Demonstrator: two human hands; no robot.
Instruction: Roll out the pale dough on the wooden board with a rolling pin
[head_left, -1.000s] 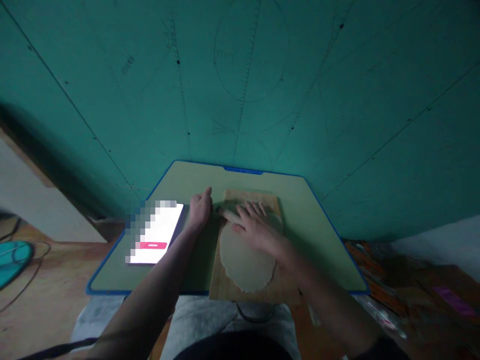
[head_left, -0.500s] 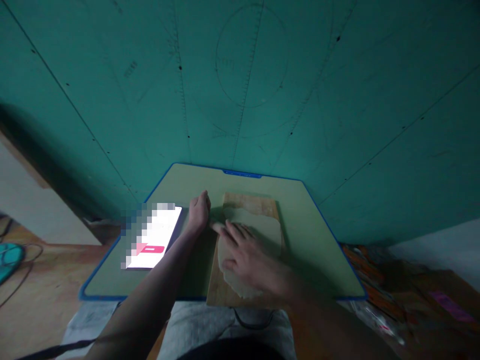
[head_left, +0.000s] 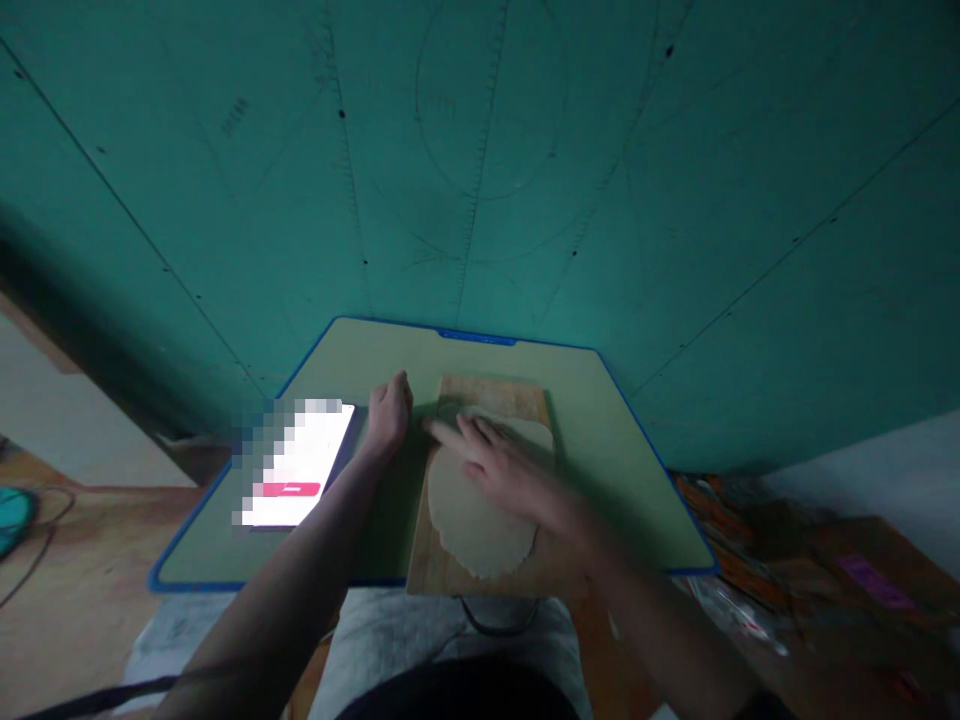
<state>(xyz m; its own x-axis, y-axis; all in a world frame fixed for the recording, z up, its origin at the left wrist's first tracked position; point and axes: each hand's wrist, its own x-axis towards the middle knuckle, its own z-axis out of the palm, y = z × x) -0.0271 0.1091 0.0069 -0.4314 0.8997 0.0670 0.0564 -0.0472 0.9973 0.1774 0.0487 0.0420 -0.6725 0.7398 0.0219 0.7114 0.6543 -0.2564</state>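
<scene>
beige rolling pin (head_left: 445, 434) under right grip (head_left: 501, 467)

One dough sheet (head_left: 480, 520), one board (head_left: 495, 393)

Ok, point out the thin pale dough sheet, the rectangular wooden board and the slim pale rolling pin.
Thin pale dough sheet (head_left: 476, 528), head view: its uncovered near part.
Rectangular wooden board (head_left: 493, 393), head view: its bare far end.
Slim pale rolling pin (head_left: 448, 435), head view: its exposed left stretch.
</scene>
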